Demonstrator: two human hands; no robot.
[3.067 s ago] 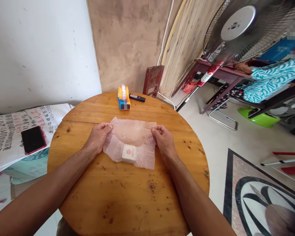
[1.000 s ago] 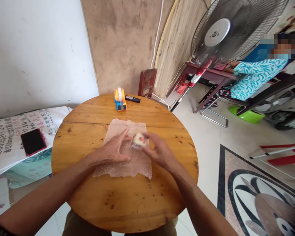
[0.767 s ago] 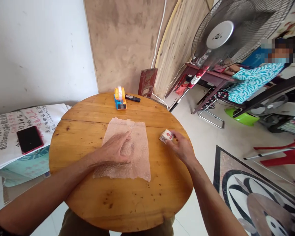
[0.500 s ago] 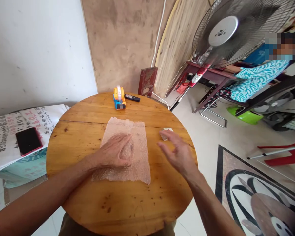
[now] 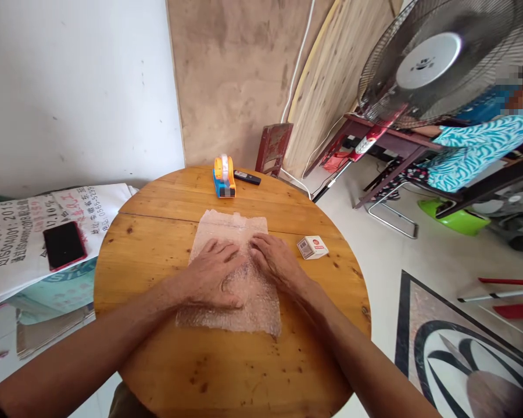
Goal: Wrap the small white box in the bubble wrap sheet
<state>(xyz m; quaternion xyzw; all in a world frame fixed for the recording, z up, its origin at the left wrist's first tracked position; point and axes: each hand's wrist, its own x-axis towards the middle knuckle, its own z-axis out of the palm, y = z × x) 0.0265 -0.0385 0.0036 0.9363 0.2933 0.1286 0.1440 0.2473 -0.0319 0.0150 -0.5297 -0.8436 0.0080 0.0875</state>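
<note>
A sheet of pinkish bubble wrap lies flat on the round wooden table. My left hand rests on its left half, fingers spread. On the upper right part of the sheet lies my right hand, its fingers stretched out. Neither hand grips anything. To the right of my right hand sits a small white box with red print. Beyond the sheet stands a blue and orange tape dispenser with a roll of tape, and a black marker-like object lies beside it.
A phone lies on white printed sacking at the left. Behind the table is a dark red chair. A standing fan is at the upper right, with a seated person beyond it.
My right hand has moved left from beside the small box onto the bubble wrap, leaving the box fully visible. My left hand still lies on the sheet. The view has shifted slightly.
</note>
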